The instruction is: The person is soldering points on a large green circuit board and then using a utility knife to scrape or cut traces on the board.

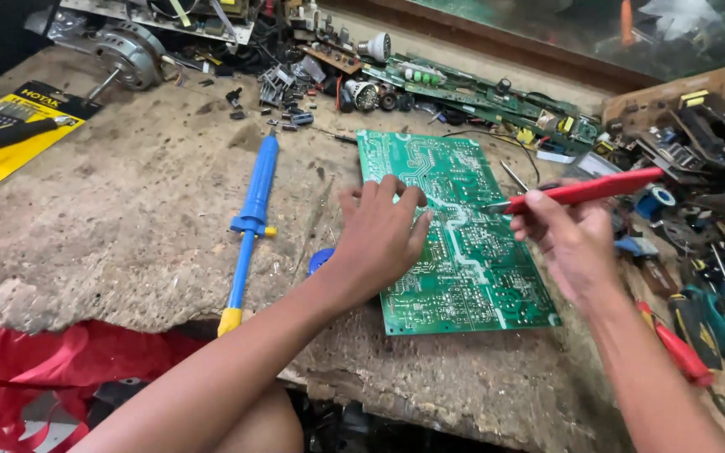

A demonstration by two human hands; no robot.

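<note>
A large green circuit board [472, 277] lies solder side up on the worn wooden bench [127, 226]. My left hand [379, 235] presses flat on the board's left edge, fingers spread. My right hand [572, 239] grips a red pen-shaped tool [589, 191] like a pencil. Its metal tip touches the board near the middle, just right of my left fingertips.
A blue soldering iron [252, 216] with a yellow end lies left of the board. A yellow tool package [10, 138] sits far left, a motor [132, 54] behind it. Loose parts and green boards [480, 92] crowd the back. Screwdrivers [706, 327] lie at right. Red cloth [52, 361] hangs below the bench edge.
</note>
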